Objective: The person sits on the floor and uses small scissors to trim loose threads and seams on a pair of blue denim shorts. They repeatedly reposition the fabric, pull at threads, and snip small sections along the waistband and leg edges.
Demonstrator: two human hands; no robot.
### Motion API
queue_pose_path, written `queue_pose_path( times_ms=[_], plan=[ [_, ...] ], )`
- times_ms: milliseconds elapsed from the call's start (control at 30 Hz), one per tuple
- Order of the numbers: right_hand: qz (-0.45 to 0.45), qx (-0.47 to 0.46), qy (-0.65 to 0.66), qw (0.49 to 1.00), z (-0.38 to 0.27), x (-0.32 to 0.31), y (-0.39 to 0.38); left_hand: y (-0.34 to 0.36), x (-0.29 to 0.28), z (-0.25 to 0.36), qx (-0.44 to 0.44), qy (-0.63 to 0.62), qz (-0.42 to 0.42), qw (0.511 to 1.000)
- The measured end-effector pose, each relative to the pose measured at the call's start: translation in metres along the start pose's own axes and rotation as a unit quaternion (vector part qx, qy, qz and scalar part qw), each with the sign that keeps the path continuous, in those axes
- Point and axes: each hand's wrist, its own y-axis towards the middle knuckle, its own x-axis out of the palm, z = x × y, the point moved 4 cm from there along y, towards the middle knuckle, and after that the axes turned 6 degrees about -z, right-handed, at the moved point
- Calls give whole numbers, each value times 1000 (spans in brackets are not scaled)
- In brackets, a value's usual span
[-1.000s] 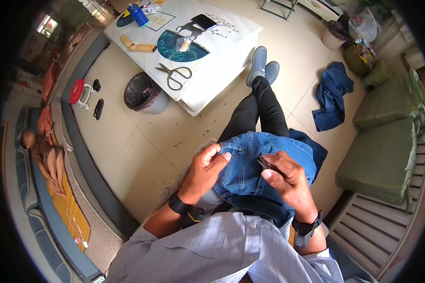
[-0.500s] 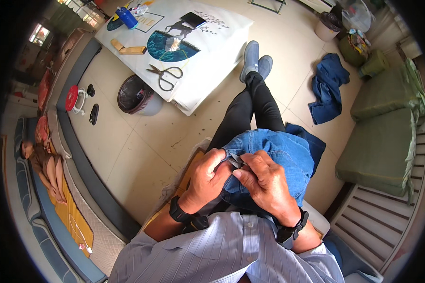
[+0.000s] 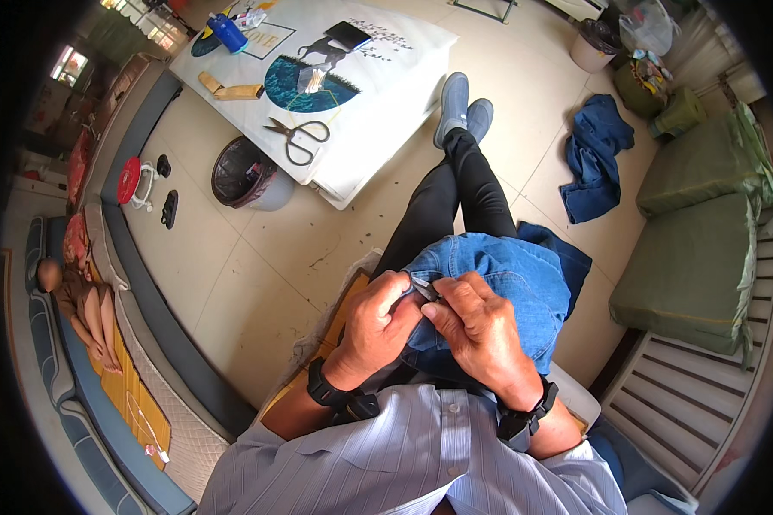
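Blue denim jeans lie bunched across my lap, with part of them hanging toward the floor. My left hand pinches an edge of the denim between thumb and fingers. In my right hand is a small pair of metal thread snips, their blades pointing at the denim edge by the left fingertips. Fingers hide the handles of the snips. Whether a thread lies between the blades is too small to tell.
A white-covered table ahead bears large scissors and a blue bottle. Beside it stands a bin. More denim lies on the floor at right, near green wrapped bundles. A person sits on the sofa at left.
The snips' blades have come closer together at the denim edge. Both hands stay in nearly the same place, still gripping.
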Motion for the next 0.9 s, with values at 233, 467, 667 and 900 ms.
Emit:
queue_pose_path(
  times_ms=[233, 467, 667, 900],
  plan=[
    [10, 3, -3, 1000, 0, 1, 0, 0, -1, 3, 3, 3, 4, 1000],
    [15, -14, -17, 1000, 5, 2, -1, -1, 0, -1, 1, -7, 4, 1000],
    [102, 163, 347, 918, 22, -14, -10, -9, 1, -22, -139, -186, -5, 973],
    [138, 161, 458, 863, 50, -30, -22, -4, 8, -31, -184, -458, 4, 870]
  ],
)
